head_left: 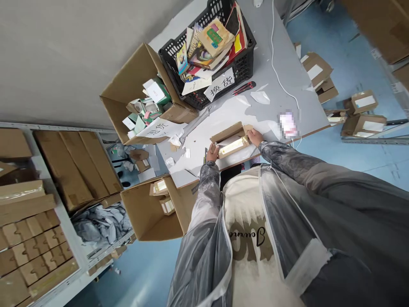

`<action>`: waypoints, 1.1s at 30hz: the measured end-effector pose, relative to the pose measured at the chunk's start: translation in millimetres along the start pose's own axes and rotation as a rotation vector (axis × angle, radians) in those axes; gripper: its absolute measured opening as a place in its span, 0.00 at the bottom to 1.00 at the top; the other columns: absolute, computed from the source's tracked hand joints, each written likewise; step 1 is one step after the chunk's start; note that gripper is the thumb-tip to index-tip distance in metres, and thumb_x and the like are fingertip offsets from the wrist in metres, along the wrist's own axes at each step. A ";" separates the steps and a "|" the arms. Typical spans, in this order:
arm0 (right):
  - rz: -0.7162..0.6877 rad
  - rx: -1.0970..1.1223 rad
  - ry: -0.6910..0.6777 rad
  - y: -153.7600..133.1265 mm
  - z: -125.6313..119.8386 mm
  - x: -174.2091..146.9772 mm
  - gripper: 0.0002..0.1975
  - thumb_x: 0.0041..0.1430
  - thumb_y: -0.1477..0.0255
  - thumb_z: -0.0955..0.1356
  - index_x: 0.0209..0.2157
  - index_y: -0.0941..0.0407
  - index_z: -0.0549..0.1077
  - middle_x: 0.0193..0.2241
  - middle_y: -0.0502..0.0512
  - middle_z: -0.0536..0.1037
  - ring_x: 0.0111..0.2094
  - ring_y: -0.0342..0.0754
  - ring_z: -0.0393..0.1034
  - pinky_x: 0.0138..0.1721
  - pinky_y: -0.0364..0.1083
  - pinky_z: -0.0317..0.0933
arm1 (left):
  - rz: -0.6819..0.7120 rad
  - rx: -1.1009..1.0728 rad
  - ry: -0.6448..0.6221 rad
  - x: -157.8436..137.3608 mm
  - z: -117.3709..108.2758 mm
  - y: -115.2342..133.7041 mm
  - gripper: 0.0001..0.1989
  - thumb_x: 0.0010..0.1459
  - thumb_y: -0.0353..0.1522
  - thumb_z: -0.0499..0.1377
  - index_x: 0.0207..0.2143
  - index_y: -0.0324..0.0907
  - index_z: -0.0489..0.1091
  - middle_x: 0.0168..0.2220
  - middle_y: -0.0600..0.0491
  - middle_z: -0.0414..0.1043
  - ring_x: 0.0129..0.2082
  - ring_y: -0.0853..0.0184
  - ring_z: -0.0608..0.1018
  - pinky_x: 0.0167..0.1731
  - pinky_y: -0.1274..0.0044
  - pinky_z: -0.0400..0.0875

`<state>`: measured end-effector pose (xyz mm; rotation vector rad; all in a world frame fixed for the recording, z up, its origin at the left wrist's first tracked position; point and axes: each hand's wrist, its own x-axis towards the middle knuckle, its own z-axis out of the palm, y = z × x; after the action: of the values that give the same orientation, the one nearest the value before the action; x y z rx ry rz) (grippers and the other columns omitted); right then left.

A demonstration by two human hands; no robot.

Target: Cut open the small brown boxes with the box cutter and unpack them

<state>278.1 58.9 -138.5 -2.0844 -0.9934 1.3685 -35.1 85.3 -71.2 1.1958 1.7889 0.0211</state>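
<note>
A small cardboard box [234, 152] with a raised lid flap lies at the table's near edge. A pale label or strip runs along its near side, and something whitish shows inside, too small to make out. My left hand [212, 153] grips the box's left end with bent fingers. At the opposite end, my right hand [255, 137] has its fingers closed on the corner beside the flap. Paper scraps lie around the box. A red and black utility knife [243, 88] rests farther back on the table.
Behind the box stand a black crate [246, 62] of books and a large open carton [123, 91] of small packages. Another open carton [153, 232] is below the table's left edge. A white cable [277, 76] crosses the tabletop at right. Shelves [60, 213] of boxes fill the left.
</note>
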 end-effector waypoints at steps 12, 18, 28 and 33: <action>-0.626 -0.286 0.114 -52.9 -11.6 -50.5 0.43 0.81 0.70 0.68 0.91 0.58 0.57 0.92 0.60 0.52 0.94 0.69 0.28 0.92 0.78 0.26 | 0.524 0.712 0.001 -41.5 29.5 37.3 0.41 0.76 0.43 0.73 0.83 0.36 0.68 0.78 0.27 0.72 0.79 0.34 0.70 0.81 0.49 0.61; -0.800 -0.362 -0.099 -71.7 -20.9 -6.1 0.32 0.82 0.64 0.73 0.82 0.47 0.75 0.87 0.49 0.66 0.93 0.66 0.38 0.92 0.76 0.28 | 0.496 0.904 -0.087 -29.4 49.5 42.5 0.49 0.74 0.38 0.72 0.90 0.38 0.57 0.74 0.27 0.76 0.75 0.33 0.73 0.79 0.46 0.61; -0.321 0.098 -0.104 -16.3 -31.7 7.4 0.51 0.82 0.30 0.56 0.69 0.56 0.88 0.71 0.66 0.86 0.74 0.69 0.78 0.81 0.66 0.68 | 0.526 0.787 -0.005 -53.7 46.3 18.5 0.37 0.78 0.37 0.62 0.83 0.31 0.68 0.71 0.24 0.75 0.72 0.34 0.74 0.79 0.49 0.62; -0.038 0.364 -0.156 16.2 -28.3 -4.2 0.62 0.73 0.20 0.49 0.72 0.51 0.85 0.72 0.66 0.85 0.75 0.71 0.78 0.76 0.71 0.72 | 0.530 0.554 -0.050 -53.7 24.0 9.2 0.39 0.78 0.42 0.64 0.84 0.34 0.68 0.77 0.26 0.73 0.78 0.36 0.73 0.81 0.52 0.64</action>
<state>308.1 45.7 -136.0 -1.7049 -0.7682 1.5776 -7.9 40.4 -43.1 2.0225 1.4239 -0.2066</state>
